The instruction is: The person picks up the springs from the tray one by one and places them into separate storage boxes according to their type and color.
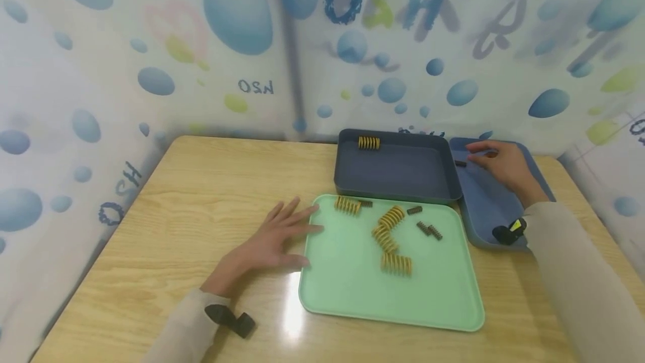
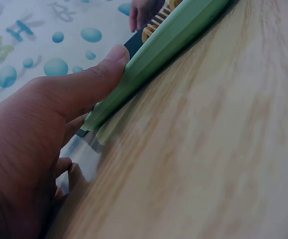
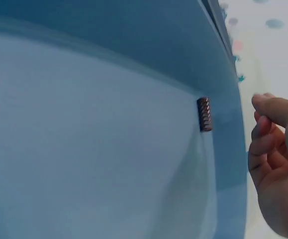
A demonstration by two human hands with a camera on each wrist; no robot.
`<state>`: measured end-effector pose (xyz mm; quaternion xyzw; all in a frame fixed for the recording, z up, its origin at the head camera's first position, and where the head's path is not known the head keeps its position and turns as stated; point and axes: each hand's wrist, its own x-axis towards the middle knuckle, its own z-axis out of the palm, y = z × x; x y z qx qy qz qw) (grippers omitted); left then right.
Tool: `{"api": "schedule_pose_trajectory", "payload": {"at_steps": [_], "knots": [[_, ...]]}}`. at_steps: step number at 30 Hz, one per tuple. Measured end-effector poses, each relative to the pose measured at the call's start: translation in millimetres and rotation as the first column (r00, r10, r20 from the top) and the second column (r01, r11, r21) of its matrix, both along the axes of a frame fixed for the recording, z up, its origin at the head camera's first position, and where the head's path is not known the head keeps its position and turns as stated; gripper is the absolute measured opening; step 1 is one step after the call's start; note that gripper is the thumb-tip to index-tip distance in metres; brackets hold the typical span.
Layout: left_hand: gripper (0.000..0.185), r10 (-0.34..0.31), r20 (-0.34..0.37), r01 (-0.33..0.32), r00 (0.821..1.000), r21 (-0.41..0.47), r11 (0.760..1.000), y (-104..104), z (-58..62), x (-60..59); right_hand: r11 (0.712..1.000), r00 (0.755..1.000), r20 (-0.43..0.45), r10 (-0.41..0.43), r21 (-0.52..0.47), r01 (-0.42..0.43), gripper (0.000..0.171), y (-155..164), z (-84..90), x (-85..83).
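Observation:
My left hand (image 1: 267,241) lies with spread fingers at the left edge of the green tray (image 1: 347,301); in the left wrist view its thumb (image 2: 96,79) touches the tray's rim. Several yellow coil springs (image 1: 396,264) and several small dark springs (image 1: 414,210) lie on that tray. Over the far part of the blue tray (image 1: 489,200) is my right hand (image 1: 504,167), its fingers loosely bent and nothing visible between them. One small dark spring (image 3: 204,114) lies in the blue tray beside its wall, apart from the right hand's fingertips.
Behind the green tray stands a dark grey-blue tray (image 1: 398,170) with one yellow spring (image 1: 369,143) near its back left corner. The blue tray adjoins it on the right. All stand on a wooden table (image 1: 201,184) against a patterned wall covering (image 1: 322,71).

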<state>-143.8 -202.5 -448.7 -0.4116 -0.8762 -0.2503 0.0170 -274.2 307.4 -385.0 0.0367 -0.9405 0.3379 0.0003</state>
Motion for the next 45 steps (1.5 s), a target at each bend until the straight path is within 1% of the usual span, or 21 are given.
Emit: {"api": "schedule_pose_trajectory", "payload": {"at_steps": [3, 6, 9, 11, 14, 16, 19, 23, 28, 32, 38, 41, 45], "knots": [[0.068, -0.004, 0.005, 0.004, 1.000, 0.001, 1.000, 1, -1.4, -0.1, 1.000, 0.999, -0.046, -0.006, 0.010, 0.006, 0.045, -3, 2.9, 7.8], [0.066, -0.006, 0.006, 0.006, 1.000, -0.002, 1.000, 1, -2.5, -0.4, 1.000, 0.994, -0.105, -0.011, 0.012, 0.012, 0.042, -7, 8.3, 19.8], [0.065, -0.009, 0.008, 0.009, 1.000, -0.006, 1.000, 1, -1.7, -0.4, 1.000, 0.988, -0.157, -0.006, 0.012, 0.008, 0.038, -14, 17.9, 35.7], [0.065, -0.010, 0.009, 0.010, 1.000, -0.008, 1.000, 0, -0.7, -0.5, 1.000, 0.982, -0.187, 0.012, 0.005, -0.011, 0.034, -20, 25.0, 46.7], [0.065, -0.008, 0.016, 0.008, 1.000, -0.011, 1.000, 0, 0.6, -0.5, 1.000, 0.976, -0.215, 0.013, -0.020, -0.017, 0.031, -29, 31.0, 62.9], [0.065, -0.007, 0.017, 0.007, 1.000, -0.008, 1.000, -1, 0.8, -0.6, 0.999, 0.974, -0.227, 0.014, -0.048, -0.025, 0.030, -36, 31.5, 73.0], [0.065, -0.007, 0.015, 0.007, 1.000, -0.004, 1.000, 0, 0.4, -0.4, 0.996, 0.973, -0.230, 0.023, -0.082, -0.043, 0.029, -44, 28.3, 87.1], [0.065, -0.005, 0.012, 0.005, 1.000, -0.003, 1.000, 0, -1.3, -0.8, 0.986, 0.967, -0.246, 0.063, -0.133, -0.098, 0.027, -53, 19.3, 103.1], [0.065, -0.005, 0.016, 0.005, 1.000, -0.008, 1.000, 0, -1.1, -1.4, 0.971, 0.974, -0.217, 0.068, -0.208, -0.114, 0.027, -66, 8.2, 121.7], [0.065, -0.001, 0.020, 0.001, 1.000, -0.017, 1.000, 0, -1.9, -1.8, 0.960, 0.972, -0.206, 0.110, -0.232, -0.157, 0.026, -75, 0.1, 132.2], [0.065, -0.001, 0.018, 0.001, 1.000, 0.000, 1.000, -1, -0.6, -2.5, 0.954, 0.962, -0.223, 0.155, -0.219, -0.205, 0.024, -84, -14.6, 139.4], [0.065, -0.003, 0.017, 0.003, 1.000, 0.000, 1.000, 0, -0.4, -2.2, 0.953, 0.961, -0.211, 0.179, -0.207, -0.223, 0.024, -88, -21.7, 141.4], [0.065, -0.004, 0.019, 0.004, 1.000, -0.003, 1.000, 0, -0.3, -1.2, 0.956, 0.951, -0.222, 0.216, -0.152, -0.252, 0.024, -95, -27.7, 143.5]]}}
